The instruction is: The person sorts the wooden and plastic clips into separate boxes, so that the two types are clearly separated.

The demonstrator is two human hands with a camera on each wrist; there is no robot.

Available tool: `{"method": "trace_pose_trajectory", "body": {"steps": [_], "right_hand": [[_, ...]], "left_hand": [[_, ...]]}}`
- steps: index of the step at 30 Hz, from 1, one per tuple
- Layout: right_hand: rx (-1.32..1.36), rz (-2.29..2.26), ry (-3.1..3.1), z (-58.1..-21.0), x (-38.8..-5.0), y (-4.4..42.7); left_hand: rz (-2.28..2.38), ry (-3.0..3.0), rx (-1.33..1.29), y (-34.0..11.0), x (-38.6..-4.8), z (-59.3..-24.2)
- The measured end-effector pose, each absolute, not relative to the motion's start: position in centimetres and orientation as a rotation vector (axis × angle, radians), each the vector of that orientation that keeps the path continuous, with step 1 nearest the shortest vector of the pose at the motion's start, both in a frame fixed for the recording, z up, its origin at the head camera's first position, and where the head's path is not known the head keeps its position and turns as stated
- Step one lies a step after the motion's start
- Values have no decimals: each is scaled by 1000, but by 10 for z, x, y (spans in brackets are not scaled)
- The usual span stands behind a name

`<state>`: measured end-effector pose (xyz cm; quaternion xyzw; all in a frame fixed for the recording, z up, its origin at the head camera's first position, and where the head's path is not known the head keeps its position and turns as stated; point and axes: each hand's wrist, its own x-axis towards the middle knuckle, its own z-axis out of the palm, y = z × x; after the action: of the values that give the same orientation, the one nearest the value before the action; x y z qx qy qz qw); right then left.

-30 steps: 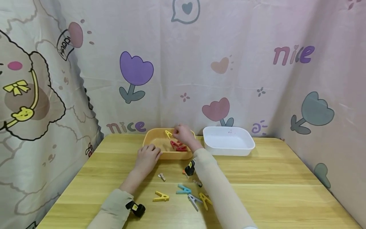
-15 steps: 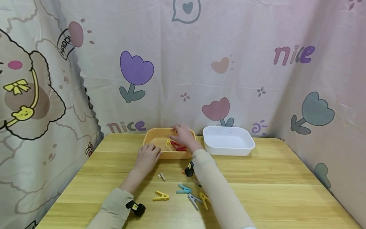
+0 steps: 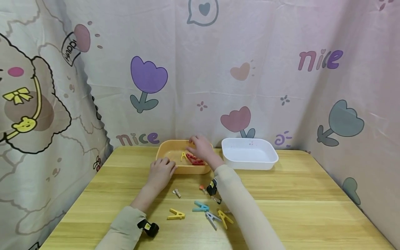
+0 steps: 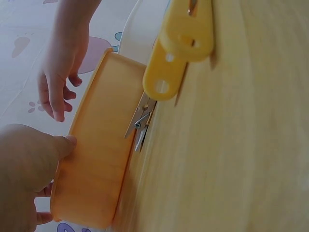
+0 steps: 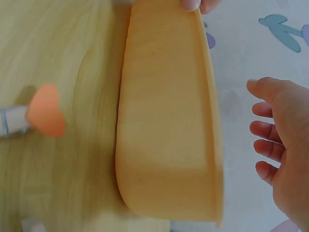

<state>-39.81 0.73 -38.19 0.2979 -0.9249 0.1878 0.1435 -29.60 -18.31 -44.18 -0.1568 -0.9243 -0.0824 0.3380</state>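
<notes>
At the back of the table stands an orange plastic basket (image 3: pixel 191 169). My left hand (image 3: pixel 161 172) grips its near left rim, thumb (image 4: pixel 65 145) on the outside wall and fingertips over the edge. Above the basket's right half hovers my right hand (image 3: pixel 202 150), its fingers loosely bent; the right wrist view shows nothing between the thumb and fingers (image 5: pixel 265 129). Inside the basket lie a yellow clothespin (image 3: pixel 183 157) and several red clothespins (image 3: pixel 195 160), partly hidden by the right hand and the near wall.
A white basket (image 3: pixel 250 165) stands to the right of the orange one. Nearer lie yellow clothespins (image 3: pixel 176 214), a blue clothespin (image 3: pixel 201 206), a grey clothespin (image 3: pixel 212 219) and small wooden clips (image 3: pixel 177 193), one with an orange heart (image 5: pixel 47 111). A patterned curtain (image 3: pixel 200 86) hangs behind.
The yellow clothespin, earlier pinched in my right hand, was let go and now lies in the basket. My right fingers have opened and the forearm has shifted slightly right. The left hand stayed put.
</notes>
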Motion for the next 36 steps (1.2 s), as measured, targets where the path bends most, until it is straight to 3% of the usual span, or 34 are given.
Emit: {"method": "trace_pose_trajectory", "body": {"steps": [16,36], "right_hand": [[984,464,-2554,-368,-372,32],[1093,287,-2520,-381,-320,65]], "left_hand": [[-215,-2410,-406,-184,-297,-442],[-203,-2376,-410,-184,-299,-445]]}}
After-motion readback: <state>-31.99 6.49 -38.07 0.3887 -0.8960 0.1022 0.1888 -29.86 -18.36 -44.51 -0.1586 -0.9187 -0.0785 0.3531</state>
